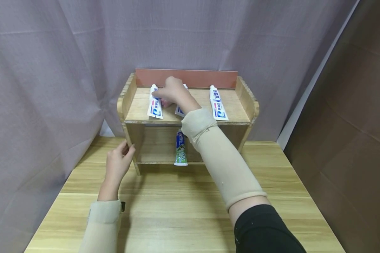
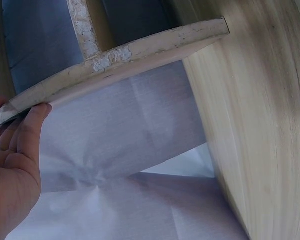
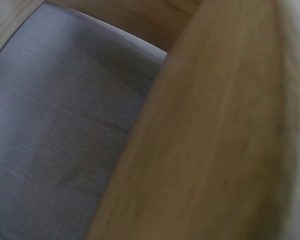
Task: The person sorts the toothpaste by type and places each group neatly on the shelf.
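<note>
A small two-tier wooden shelf (image 1: 190,122) stands on the table. My left hand (image 1: 118,165) grips the front edge of its left side panel (image 2: 155,47), the fingers on the outer face. On the upper tier, my right hand (image 1: 176,93) reaches over the left white-and-blue toothpaste tube (image 1: 155,109), fingers across its upper part and pinching it. A second white toothpaste tube (image 1: 179,111) lies partly hidden under that hand and wrist. To the right lies a third white toothpaste tube (image 1: 218,103). The right wrist view does not show the hand.
On the lower tier lies a blue-and-green toothpaste tube (image 1: 181,149), its flat end at the front edge. A reddish-brown back strip (image 1: 205,78) closes the upper tier. Grey curtain (image 1: 66,70) hangs behind, a brown cloth (image 1: 345,116) at the right of the wooden table (image 1: 183,218).
</note>
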Demonstrator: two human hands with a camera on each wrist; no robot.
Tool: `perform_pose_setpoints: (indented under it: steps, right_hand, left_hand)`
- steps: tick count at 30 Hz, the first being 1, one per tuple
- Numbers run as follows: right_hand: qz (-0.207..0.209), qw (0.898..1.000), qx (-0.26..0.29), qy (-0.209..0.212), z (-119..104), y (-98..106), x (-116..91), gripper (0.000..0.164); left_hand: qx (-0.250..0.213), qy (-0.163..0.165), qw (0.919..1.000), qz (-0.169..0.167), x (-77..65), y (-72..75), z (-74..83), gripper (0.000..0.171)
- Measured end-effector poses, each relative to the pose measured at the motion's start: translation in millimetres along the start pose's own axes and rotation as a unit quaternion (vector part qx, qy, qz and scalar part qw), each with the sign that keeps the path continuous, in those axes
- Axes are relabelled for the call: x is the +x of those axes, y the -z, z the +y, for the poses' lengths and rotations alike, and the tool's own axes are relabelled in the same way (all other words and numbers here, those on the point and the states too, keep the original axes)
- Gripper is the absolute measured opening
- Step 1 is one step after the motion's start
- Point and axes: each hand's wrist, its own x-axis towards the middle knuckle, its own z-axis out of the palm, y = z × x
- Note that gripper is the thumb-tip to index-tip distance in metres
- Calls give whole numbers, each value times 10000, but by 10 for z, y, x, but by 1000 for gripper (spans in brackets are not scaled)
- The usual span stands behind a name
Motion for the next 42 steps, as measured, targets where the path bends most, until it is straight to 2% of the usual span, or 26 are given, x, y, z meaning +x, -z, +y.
perform_pose_setpoints:
  steps: [15, 21, 26, 31, 36, 42]
  right_hand:
    - [156, 9998, 42, 66, 15, -30, -24, 31]
    - [363, 9989, -178, 222, 17, -28, -58, 37]
    - [530, 9977, -116, 416, 4, -24, -93, 41]
    - [708, 9952, 360, 569, 28, 19, -178, 35]
    - [812, 9879, 964, 907, 124, 97, -354, 33]
    - [1211, 9620, 1933, 1498, 384, 124, -710, 28]
  left_hand:
    - [-16, 39, 10000, -53, 8, -7, -19, 29]
    - [-9, 69, 9999, -75, 12, 8, -13, 30]
    - [-32, 87, 9999, -65, 22, 20, -27, 29]
    - [42, 108, 9999, -97, 17, 21, -28, 30]
    - [38, 108, 9999, -126, 16, 8, -13, 32]
    - [-12, 67, 9998, -193, 33, -27, 3, 34]
